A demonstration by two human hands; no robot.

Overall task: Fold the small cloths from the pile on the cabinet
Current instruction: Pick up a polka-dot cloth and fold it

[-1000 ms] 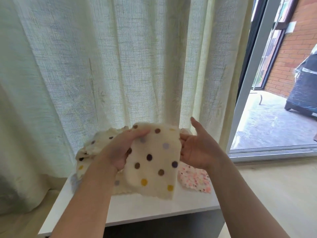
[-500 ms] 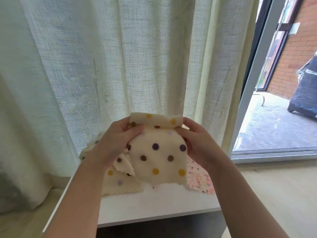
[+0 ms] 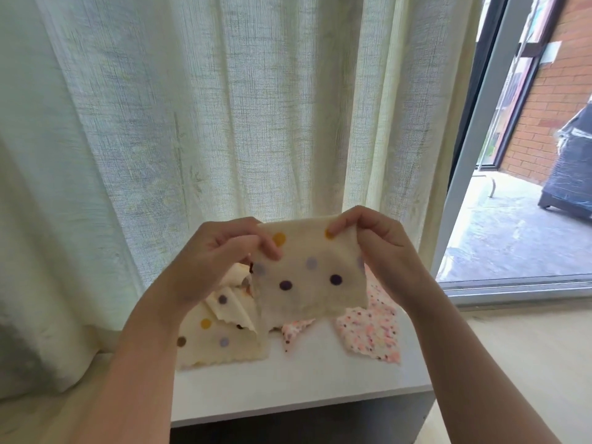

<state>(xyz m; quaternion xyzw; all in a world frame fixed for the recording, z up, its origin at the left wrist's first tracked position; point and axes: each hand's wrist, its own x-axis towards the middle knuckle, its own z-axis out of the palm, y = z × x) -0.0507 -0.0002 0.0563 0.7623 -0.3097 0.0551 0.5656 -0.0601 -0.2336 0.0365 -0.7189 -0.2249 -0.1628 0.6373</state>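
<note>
A cream cloth with coloured dots (image 3: 307, 277) hangs folded in the air above the white cabinet (image 3: 288, 392). My left hand (image 3: 217, 254) pinches its upper left corner and my right hand (image 3: 374, 241) pinches its upper right corner. Below, on the cabinet top, lies a pile of more cream dotted cloths (image 3: 221, 338), partly hidden by my left wrist. Two pink speckled cloths (image 3: 368, 334) lie to the right of that pile.
A pale sheer curtain (image 3: 224, 123) hangs right behind the cabinet. To the right is a glass sliding door (image 3: 464, 187) with a patio and a brick wall outside. Light wooden floor (image 3: 528, 363) runs beside the cabinet.
The cloth has been folded over, so it hangs shorter, and both hands have lifted it higher. My right hand went from open beside the cloth to pinching its top corner.
</note>
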